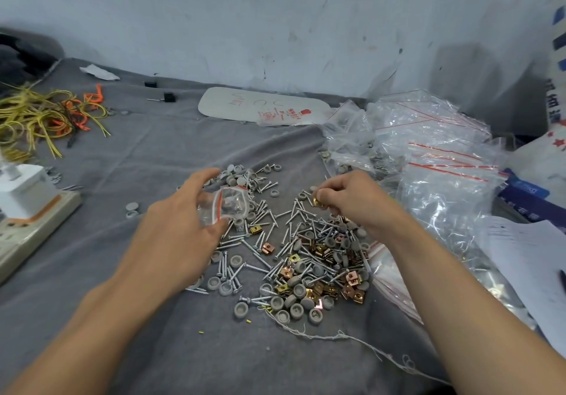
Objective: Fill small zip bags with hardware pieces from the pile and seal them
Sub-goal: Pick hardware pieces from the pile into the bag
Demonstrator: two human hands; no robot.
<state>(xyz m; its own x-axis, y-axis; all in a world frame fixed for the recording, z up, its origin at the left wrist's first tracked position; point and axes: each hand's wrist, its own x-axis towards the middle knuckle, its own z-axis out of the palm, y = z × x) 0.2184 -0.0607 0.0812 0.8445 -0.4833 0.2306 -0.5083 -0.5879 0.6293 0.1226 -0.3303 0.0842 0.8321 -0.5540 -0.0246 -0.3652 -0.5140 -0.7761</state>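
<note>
We're gripping the small zip bag [225,207] in our left hand [183,220] over the far-left edge of the pile [306,260], while our right hand [355,201] is pinching a gold clip [318,202] nearby. If that floppy mouth is folding shut (thin film), the clip could be bouncing back into the pile; the bag is looking clear, crumpled, red-striped, seemingly part-filled.

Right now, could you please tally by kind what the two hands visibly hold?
Small zip bag, held in left hand: 1
Gold clip nut, pinched by right hand: 1
Total: 2
</note>
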